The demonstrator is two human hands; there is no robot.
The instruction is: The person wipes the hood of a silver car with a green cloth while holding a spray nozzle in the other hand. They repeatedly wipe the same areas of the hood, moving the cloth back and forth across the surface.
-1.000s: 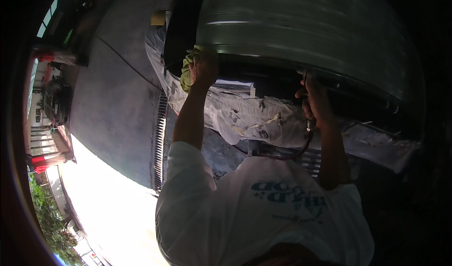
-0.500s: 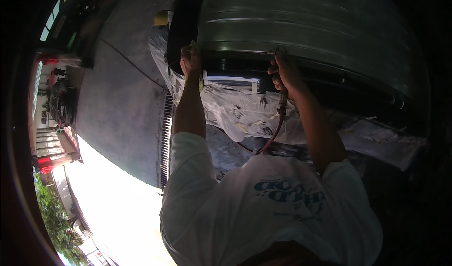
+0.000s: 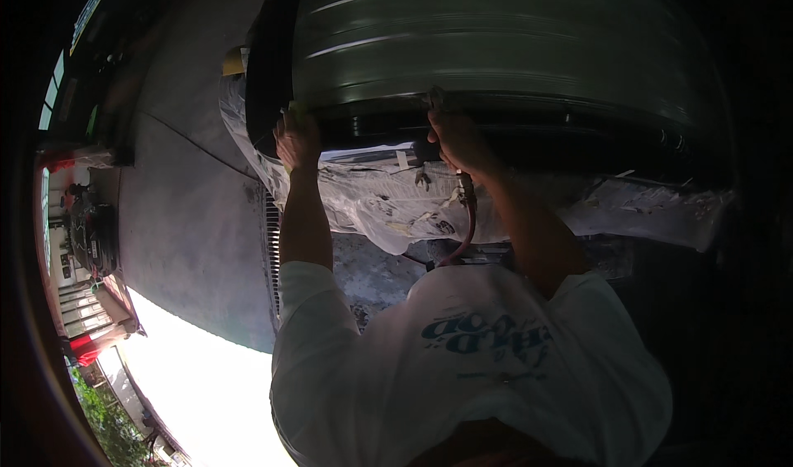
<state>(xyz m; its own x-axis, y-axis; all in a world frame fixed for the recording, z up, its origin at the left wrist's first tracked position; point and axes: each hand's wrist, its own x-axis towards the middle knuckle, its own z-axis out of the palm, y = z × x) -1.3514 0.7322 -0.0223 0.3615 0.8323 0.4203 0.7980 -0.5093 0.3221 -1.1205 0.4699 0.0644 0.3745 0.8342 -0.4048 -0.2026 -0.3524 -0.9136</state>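
My left hand is closed on a small yellowish cloth, at the black left corner of a vehicle's ribbed, glossy roof. Only a little of the cloth shows above the fingers. Farther right, my right hand grips what looks like an air blow gun by its handle, its metal head pointing up over the black roof edge. A reddish hose hangs from a metal coupling below that hand and curves back toward me.
Crumpled masking plastic covers the vehicle's side below the roof edge. A floor grate runs along the concrete floor, where a thin dark cable lies. A dark car stands at far left, near bright sunlit ground.
The whole view has shifted, so the roof sits farther left. My left hand has come slightly nearer me along the corner. My right hand keeps its hold at about the same spot.
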